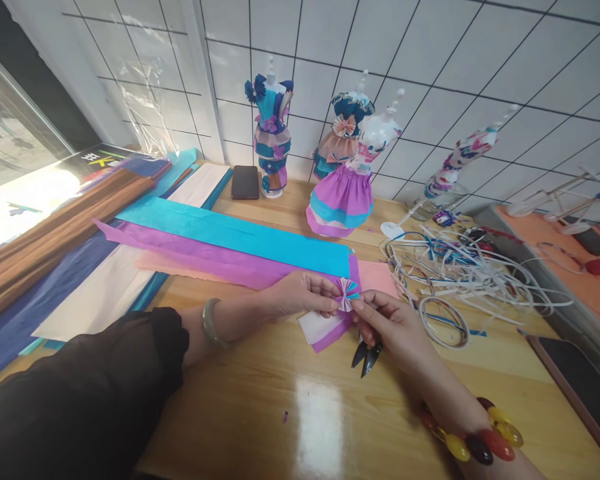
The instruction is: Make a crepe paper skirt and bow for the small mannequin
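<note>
A small pleated paper bow (pixel 349 292), fanned out in blue, pink and white, is held up between my two hands. My left hand (pixel 304 293) pinches its left side between thumb and fingertips. The thumb and forefinger of my right hand (pixel 391 321) grip the opposite edge. Black scissor blades (pixel 367 359) stick out under my right hand; their handles are hidden. Behind the bow lie a long blue paper strip (pixel 260 235) and a purple strip (pixel 200 252). A white and purple paper piece (pixel 325 331) rests just below my left fingers.
Small dress forms in paper outfits (pixel 273 133) and a purple-blue skirt (pixel 341 197) stand by the tiled wall. Tangled white cords (pixel 480 267) lie right, near a phone (pixel 575 380). A dark flat object (pixel 245 182) sits at the back. Brown paper (pixel 80 213) lies left.
</note>
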`<control>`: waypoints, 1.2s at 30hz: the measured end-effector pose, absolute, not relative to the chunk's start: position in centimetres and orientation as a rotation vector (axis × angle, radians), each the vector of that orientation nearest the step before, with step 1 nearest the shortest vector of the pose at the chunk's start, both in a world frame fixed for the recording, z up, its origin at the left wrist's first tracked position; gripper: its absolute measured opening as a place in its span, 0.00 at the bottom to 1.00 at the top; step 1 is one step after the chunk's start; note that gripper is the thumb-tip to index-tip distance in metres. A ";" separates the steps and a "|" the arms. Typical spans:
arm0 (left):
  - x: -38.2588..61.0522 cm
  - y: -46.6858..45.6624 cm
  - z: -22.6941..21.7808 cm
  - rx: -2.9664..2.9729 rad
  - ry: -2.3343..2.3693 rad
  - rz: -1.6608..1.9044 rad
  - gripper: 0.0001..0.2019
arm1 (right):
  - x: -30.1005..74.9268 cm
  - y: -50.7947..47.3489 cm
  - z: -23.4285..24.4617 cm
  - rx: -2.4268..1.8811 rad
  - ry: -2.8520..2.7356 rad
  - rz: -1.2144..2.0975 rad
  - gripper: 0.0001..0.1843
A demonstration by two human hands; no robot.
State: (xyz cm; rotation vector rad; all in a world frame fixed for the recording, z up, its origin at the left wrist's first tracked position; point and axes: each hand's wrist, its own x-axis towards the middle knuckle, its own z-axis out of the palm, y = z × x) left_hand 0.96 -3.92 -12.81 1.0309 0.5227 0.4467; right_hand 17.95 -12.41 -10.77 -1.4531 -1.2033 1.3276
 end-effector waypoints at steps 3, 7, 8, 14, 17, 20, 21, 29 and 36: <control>0.9 -3.9 -12.8 1.038 0.514 0.440 0.17 | 18.3 -12.4 -11.0 -1.417 -1.159 1.361 0.16; 0.8 -3.8 -12.8 1.081 0.510 0.434 0.17 | 18.4 -12.3 -11.2 -1.397 -1.118 1.369 0.14; 0.8 -3.8 -12.8 1.090 0.513 0.435 0.17 | 18.5 -12.3 -11.3 -1.401 -1.123 1.362 0.14; 0.9 -3.8 -12.7 1.058 0.531 0.464 0.16 | 18.5 -12.4 -11.2 -1.435 -1.207 1.206 0.14; 0.8 -3.9 -12.6 1.025 0.468 0.442 0.17 | 18.3 -12.4 -10.9 -1.449 -1.245 1.154 0.14; 0.7 -4.0 -12.2 0.945 0.418 0.414 0.22 | 18.0 -12.4 -10.6 -1.470 -1.261 1.161 0.15; 0.7 -4.1 -12.1 0.912 0.417 0.416 0.23 | 17.9 -12.4 -10.6 -1.477 -1.268 1.168 0.15; 0.8 -3.9 -12.3 0.856 0.516 0.520 0.16 | 17.6 -12.5 -10.4 -1.504 -1.308 1.186 0.15; 0.7 -3.7 -12.9 0.997 0.605 0.570 0.17 | 17.5 -12.4 -10.4 -1.479 -1.274 1.141 0.15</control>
